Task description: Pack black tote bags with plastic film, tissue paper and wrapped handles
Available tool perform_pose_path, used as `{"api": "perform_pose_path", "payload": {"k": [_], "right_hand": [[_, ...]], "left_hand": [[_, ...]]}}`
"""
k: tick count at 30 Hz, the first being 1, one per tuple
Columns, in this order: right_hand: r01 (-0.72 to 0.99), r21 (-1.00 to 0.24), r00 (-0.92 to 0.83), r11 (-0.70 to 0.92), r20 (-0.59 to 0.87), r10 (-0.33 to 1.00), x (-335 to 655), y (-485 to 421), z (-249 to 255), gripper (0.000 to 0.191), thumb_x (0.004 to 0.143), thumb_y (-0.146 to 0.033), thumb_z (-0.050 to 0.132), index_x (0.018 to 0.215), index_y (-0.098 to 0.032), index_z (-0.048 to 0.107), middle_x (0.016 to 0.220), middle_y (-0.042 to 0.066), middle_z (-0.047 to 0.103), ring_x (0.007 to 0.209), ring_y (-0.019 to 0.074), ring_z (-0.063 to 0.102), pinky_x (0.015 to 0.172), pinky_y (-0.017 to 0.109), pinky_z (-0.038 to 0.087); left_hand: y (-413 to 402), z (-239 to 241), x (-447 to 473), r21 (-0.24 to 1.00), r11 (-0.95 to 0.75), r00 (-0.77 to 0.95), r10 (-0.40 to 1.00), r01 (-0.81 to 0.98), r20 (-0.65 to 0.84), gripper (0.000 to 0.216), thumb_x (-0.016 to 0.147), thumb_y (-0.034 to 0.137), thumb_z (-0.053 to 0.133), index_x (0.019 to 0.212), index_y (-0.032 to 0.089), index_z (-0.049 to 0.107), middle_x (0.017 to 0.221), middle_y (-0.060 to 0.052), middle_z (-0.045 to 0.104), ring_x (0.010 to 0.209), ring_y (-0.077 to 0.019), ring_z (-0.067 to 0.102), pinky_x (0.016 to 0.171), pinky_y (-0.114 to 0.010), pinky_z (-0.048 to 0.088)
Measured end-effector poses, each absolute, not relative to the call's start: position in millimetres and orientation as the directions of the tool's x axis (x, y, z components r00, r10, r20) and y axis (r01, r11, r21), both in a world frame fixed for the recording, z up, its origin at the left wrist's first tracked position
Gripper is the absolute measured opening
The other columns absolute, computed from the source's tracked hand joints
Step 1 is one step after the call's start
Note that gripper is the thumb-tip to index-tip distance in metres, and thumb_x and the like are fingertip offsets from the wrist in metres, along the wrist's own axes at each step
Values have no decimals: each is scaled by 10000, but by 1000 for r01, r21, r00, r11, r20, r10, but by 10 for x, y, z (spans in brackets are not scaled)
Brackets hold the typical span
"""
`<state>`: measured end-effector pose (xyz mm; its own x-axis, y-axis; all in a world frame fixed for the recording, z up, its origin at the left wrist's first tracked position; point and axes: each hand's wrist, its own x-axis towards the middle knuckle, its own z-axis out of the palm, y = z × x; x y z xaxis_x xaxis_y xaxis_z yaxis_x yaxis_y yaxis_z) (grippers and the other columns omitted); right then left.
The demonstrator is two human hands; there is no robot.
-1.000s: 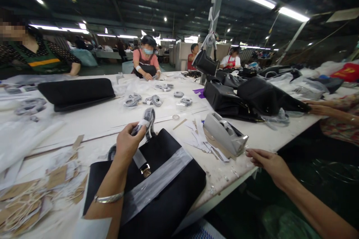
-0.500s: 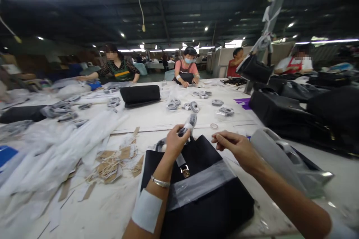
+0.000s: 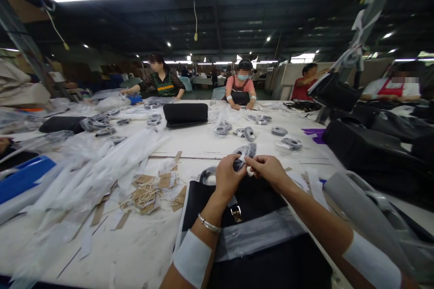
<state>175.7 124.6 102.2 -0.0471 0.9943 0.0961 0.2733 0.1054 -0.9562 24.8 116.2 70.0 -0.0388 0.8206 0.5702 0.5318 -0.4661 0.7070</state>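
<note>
"what's each hand doing?"
"left hand (image 3: 226,179) grips the wrapped handle (image 3: 250,149); right hand (image 3: 270,170) pinches at its white wrap (image 3: 242,158). whether it holds tape too, i can't tell."
"what's changed?"
"a second ago the right was out by the tape dispenser (image 3: 349,203). now both hands meet at one spot, so the wrap seems the focus."
"and the black bag (image 3: 271,262)?"
"under the forearms, on the white table (image 3: 135,244), brown tags (image 3: 165,180) to its left."

Bag (image 3: 261,266) on table (image 3: 129,248); tags (image 3: 145,196) left, tape dispenser (image 3: 356,205) right.
</note>
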Motion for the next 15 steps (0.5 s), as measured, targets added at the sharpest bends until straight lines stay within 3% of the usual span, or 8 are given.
{"api": "perform_pose_path", "payload": {"k": [9,15], "right_hand": [[195,-980,-162,-29,-61,985,1884,1177,1072,263,679,-404,824,747,-165,738,751,46,739,546,103,628,565,229,584],[70,-991,-153,-113,-123,981,1903,1162,1061,307,680,-350,842,854,-152,685,766,62,734,570,120,633,592,284,618]], "left_hand": [[1169,708,240,705,-465,-14,830,536,558,247,790,233,725,1032,212,681,1019,-59,726,982,-240,660,885,-366,497],[1153,711,244,730,-465,-25,835,501,549,257,781,246,738,1031,207,690,1027,-65,727,982,-239,662,876,-357,491]]}}
